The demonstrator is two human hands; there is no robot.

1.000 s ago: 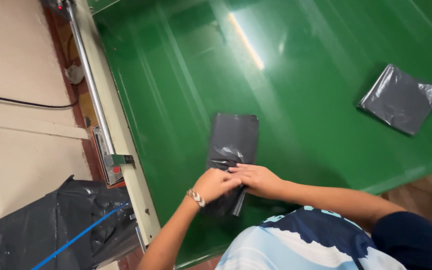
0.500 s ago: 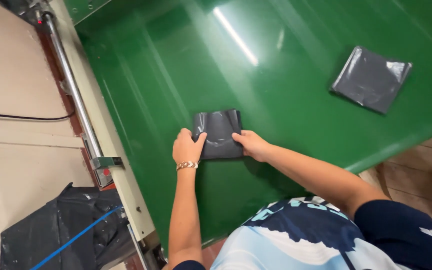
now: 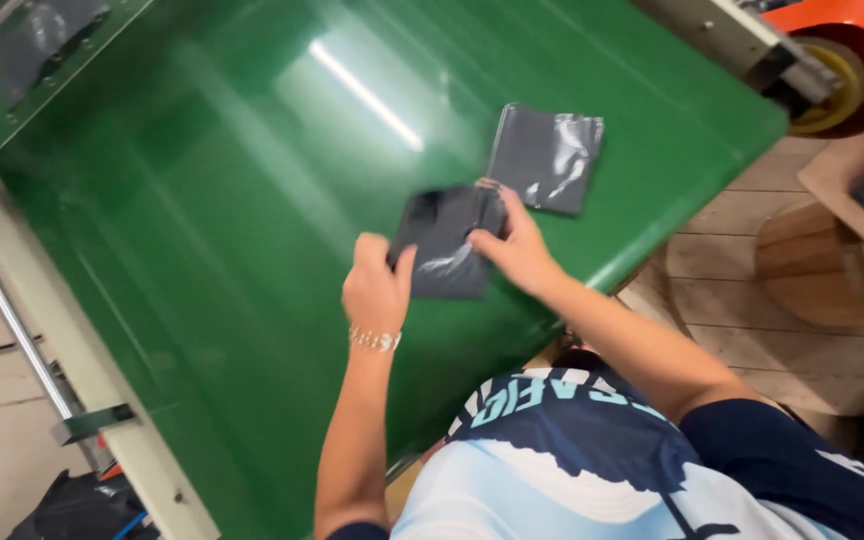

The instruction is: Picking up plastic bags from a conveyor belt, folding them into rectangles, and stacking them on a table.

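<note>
Together, left hand [image 3: 376, 290] and right hand [image 3: 517, 250] pinch opposite edges of a folded dark grey plastic bag [image 3: 445, 243], keeping it flat above the glossy green table [image 3: 202, 220], near a second grey bag [image 3: 547, 157].

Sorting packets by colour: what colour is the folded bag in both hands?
Dark grey, glossy; the folded bag shows clearly in the head view.

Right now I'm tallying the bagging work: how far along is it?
One folded grey bag already lies flat on the green table. A second grey bag is in hand, gripped by the left hand and right hand, beside the first. What remains cannot be told: no unfolded bags show on the table.
</note>
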